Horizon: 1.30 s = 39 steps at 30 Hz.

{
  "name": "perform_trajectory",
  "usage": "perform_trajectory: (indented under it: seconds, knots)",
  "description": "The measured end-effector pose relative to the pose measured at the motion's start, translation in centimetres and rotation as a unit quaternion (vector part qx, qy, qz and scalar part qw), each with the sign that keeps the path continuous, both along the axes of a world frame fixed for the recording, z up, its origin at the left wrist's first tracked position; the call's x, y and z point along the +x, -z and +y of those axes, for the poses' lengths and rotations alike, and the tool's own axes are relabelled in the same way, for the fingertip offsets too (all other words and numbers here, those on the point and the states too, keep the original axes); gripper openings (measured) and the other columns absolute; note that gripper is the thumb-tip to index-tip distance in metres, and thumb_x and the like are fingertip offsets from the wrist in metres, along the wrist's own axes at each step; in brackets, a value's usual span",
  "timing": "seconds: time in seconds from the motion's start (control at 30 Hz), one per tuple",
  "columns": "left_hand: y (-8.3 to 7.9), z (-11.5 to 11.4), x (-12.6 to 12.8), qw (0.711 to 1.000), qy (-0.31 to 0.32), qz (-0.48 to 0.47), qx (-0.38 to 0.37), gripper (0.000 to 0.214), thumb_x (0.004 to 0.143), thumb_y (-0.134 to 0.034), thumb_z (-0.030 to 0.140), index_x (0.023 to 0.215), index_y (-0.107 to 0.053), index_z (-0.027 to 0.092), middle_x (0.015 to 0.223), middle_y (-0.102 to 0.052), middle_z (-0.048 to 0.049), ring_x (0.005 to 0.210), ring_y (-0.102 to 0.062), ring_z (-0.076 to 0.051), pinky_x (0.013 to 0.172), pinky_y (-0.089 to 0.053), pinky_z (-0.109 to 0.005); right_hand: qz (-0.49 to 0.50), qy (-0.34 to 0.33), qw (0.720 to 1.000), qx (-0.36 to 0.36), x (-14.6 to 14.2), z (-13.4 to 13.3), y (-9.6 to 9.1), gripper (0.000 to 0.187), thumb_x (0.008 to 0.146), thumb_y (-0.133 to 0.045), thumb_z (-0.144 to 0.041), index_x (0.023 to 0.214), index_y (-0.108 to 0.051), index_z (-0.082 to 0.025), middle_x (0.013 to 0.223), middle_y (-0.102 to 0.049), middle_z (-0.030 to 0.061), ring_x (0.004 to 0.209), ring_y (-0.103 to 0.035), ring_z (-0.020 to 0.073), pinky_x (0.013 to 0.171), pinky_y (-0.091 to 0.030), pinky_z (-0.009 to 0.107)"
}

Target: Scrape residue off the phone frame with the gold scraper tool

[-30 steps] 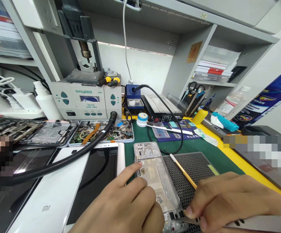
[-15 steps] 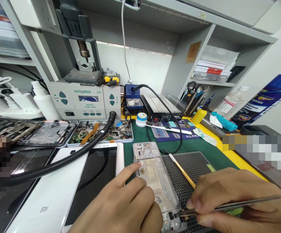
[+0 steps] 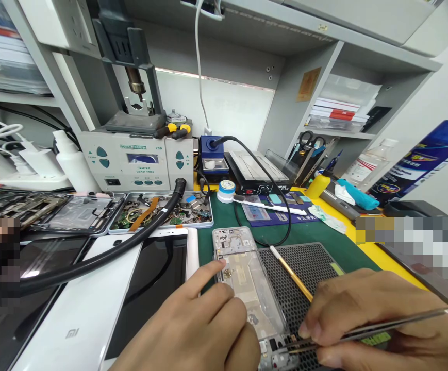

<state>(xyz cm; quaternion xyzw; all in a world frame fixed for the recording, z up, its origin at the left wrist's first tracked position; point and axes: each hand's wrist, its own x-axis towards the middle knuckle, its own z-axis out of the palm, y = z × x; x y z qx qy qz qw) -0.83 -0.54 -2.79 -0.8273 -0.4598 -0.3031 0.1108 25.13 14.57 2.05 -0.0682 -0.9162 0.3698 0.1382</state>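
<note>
An opened phone frame (image 3: 255, 299), silver with a clear, bare middle, lies lengthwise in front of me on the mat. My left hand (image 3: 208, 319) grips its left edge, the index fingertip resting near the upper part and the other fingers curled along the side. My left thumb is out of sight. In my right hand (image 3: 366, 314) a pair of metal tweezers (image 3: 394, 322) is pinched between thumb and fingers. The tweezer tips point left, at the small parts on the frame's near end. Whether they clasp a part is too small to tell.
A perforated black pad (image 3: 304, 268) with a gold-handled white-tipped stick (image 3: 291, 273) lies right of the frame. A white tablet-like device (image 3: 162, 288) and a thick black hose (image 3: 92, 263) lie left. Behind stand a parts tray (image 3: 169, 211), a rework station (image 3: 138, 159) and a heating plate (image 3: 260, 172).
The tweezer tips have shifted slightly towards me at the frame's near end, and now look a little apart. My left hand keeps its place on the frame.
</note>
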Motion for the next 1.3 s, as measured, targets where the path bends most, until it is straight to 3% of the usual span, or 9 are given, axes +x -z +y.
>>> perform_trajectory:
  seconds: [0.57, 0.8, 0.97, 1.1, 1.2, 1.3]
  knots:
    - [0.17, -0.06, 0.17, 1.000, -0.005, 0.007, 0.023, 0.027, 0.095, -0.055, 0.000, 0.081, -0.071, 0.017, 0.077, -0.064, 0.0028, 0.080, -0.065, -0.017, 0.129, -0.029, -0.044, -0.023, 0.006, 1.000, -0.008, -0.20, -0.05, 0.10, 0.040, 0.089, -0.087, -0.022, 0.122, -0.071, -0.037, 0.109, -0.083, -0.0076, 0.100, -0.079, 0.0172, 0.093, -0.062, 0.026]
    - [-0.22, -0.04, 0.17, 1.000, -0.007, 0.008, 0.005, 0.025, 0.095, -0.056, 0.000, 0.083, -0.070, 0.017, 0.078, -0.065, 0.0023, 0.081, -0.066, -0.017, 0.127, -0.034, -0.045, -0.010, 0.007, 1.000, -0.014, -0.43, -0.30, -0.32, 0.033, 0.088, -0.087, -0.020, 0.117, -0.075, -0.033, 0.103, -0.085, -0.0025, 0.094, -0.081, 0.0201, 0.089, -0.063, 0.027]
    - [-0.09, -0.09, -0.14, 1.000, -0.002, 0.010, 0.001, 0.026, 0.096, -0.055, 0.002, 0.083, -0.071, 0.017, 0.080, -0.066, 0.0020, 0.083, -0.066, -0.018, 0.130, -0.028, -0.045, -0.006, 0.008, 1.000, -0.026, -0.45, -0.13, -0.21, 0.031, 0.087, -0.087, -0.020, 0.114, -0.077, -0.031, 0.100, -0.085, -0.0002, 0.092, -0.081, 0.0230, 0.089, -0.064, 0.030]
    - [0.00, -0.20, -0.08, 1.000, -0.005, 0.008, 0.006, 0.025, 0.096, -0.056, 0.002, 0.083, -0.071, 0.017, 0.078, -0.065, 0.0022, 0.083, -0.067, -0.018, 0.129, -0.029, -0.045, -0.013, 0.012, 1.000, -0.023, -0.35, -0.04, -0.12, 0.033, 0.088, -0.087, -0.020, 0.116, -0.077, -0.034, 0.103, -0.085, -0.0023, 0.094, -0.081, 0.0212, 0.089, -0.063, 0.028]
    - [-0.05, 0.00, 0.17, 1.000, -0.007, 0.005, 0.013, 0.027, 0.095, -0.054, -0.002, 0.083, -0.070, 0.017, 0.078, -0.065, 0.0022, 0.083, -0.067, -0.018, 0.128, -0.031, -0.045, -0.014, 0.044, 0.999, -0.024, -0.37, -0.19, -0.13, 0.029, 0.087, -0.088, -0.025, 0.111, -0.079, -0.037, 0.099, -0.085, -0.0056, 0.092, -0.081, 0.0187, 0.088, -0.063, 0.025]
    - [-0.08, 0.25, 0.28, 1.000, 0.000, 0.002, 0.009, 0.027, 0.096, -0.053, -0.002, 0.085, -0.070, 0.017, 0.080, -0.066, 0.0024, 0.084, -0.067, -0.018, 0.127, -0.032, -0.044, -0.015, 0.141, 0.988, -0.053, -0.85, -0.37, -0.27, 0.014, 0.085, -0.089, -0.031, 0.097, -0.084, -0.035, 0.089, -0.085, -0.0040, 0.079, -0.081, 0.0179, 0.072, -0.064, 0.020]
